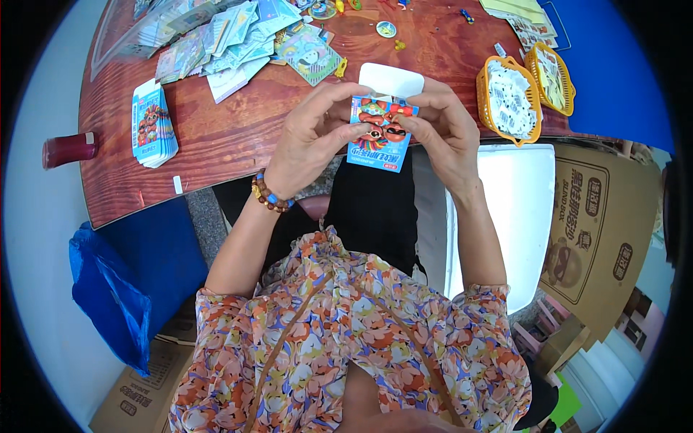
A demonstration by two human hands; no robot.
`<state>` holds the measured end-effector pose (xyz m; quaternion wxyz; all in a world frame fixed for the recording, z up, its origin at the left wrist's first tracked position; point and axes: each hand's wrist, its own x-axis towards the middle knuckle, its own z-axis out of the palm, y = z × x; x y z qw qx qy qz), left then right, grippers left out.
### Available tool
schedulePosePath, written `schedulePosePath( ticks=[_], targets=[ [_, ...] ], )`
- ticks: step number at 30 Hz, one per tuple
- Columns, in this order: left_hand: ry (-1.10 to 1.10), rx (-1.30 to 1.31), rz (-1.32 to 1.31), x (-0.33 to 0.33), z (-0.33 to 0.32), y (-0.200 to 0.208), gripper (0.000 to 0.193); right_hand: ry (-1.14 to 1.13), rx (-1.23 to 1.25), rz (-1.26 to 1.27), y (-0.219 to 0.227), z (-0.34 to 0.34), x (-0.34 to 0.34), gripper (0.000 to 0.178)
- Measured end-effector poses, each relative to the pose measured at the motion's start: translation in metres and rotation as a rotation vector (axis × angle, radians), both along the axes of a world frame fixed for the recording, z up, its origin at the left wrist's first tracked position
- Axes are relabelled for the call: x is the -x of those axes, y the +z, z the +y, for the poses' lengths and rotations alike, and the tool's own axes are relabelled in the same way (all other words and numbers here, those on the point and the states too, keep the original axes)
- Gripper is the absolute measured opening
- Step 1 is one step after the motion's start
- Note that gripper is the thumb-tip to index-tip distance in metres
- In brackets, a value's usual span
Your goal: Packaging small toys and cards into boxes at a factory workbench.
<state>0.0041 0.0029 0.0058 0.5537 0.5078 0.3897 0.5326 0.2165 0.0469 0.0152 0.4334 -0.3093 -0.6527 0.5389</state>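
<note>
Wooden table, pale wall, held box

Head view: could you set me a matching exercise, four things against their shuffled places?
Things
1. small blue printed cardboard box
2. stack of flat blue printed cartons
3. crumpled blue plastic bag
4. two orange-yellow plastic baskets

Places
A. toward the right end of the red-brown wooden table
B. off the table, at the person's left
C. between the left hand and right hand
D. on the table, left of both hands

Pairs: 1-C; 2-D; 3-B; 4-A
</note>
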Motion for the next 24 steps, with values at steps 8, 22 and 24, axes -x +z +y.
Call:
schedulePosePath(
  ticks=[8, 22, 24],
  targets=[
    [0.004, -0.065, 0.208, 0.005, -0.002, -0.001, 0.037, -0.033, 0.019, -0.155, 0.013, -0.004, -0.002, 0.026],
    [0.001, -0.056, 0.331, 0.0, -0.013, -0.003, 0.042, 0.205, 0.32, -0.18, 0.018, 0.016, -0.012, 0.022],
    [0.002, -0.078, 0.379, 0.0, -0.012, -0.005, 0.043, 0.207, 0.278, -0.228, 0.018, 0.016, -0.012, 0.025]
  ],
)
